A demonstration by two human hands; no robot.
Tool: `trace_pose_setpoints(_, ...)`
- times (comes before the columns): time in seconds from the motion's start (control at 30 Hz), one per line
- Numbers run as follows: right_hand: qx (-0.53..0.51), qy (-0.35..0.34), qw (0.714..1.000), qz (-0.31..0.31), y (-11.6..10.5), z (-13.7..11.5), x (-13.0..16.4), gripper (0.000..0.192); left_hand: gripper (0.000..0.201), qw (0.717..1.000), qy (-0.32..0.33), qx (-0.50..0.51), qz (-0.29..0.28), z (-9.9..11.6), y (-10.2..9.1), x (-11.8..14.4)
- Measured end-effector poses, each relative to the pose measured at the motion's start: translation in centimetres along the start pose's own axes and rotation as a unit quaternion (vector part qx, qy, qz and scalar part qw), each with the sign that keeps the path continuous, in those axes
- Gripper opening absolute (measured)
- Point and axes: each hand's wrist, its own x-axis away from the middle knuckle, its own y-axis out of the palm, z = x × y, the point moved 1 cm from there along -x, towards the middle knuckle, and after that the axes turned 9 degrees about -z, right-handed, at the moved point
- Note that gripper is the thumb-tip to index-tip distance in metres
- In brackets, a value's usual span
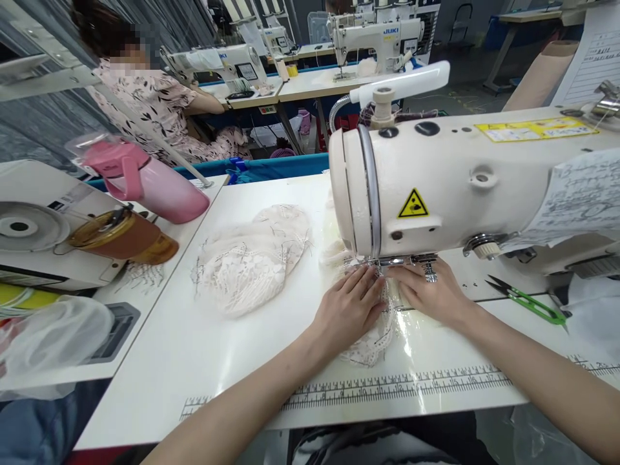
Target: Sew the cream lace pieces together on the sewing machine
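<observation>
- Where the printed ruler strip [397, 386] edges the table [194, 361], open room lies to the left.
- Left hand [349, 303] and right hand [426, 292]: flat, unclenched, pressing lace piece [371, 345] at presser foot [402, 261].
- Seam apparently underway; much lace unfed.
- Beyond: lace pile [252, 258], thread snips [530, 300], sewing machine [465, 181], pink flask [155, 181].
</observation>
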Motion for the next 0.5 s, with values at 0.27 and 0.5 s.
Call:
trace_pose_setpoints(0.27,-0.062,-0.119,0.990,-0.037,-0.7,-0.6,-0.4,0.030,0.007,0.968,0.247,-0.038,-0.022,1.3,-5.0,3.1)
trace_pose_setpoints(0.5,-0.114,-0.115,0.986,-0.049,-0.7,-0.4,-0.2,0.028,0.012,0.974,0.200,-0.093,-0.056,2.8,-4.3,6.6)
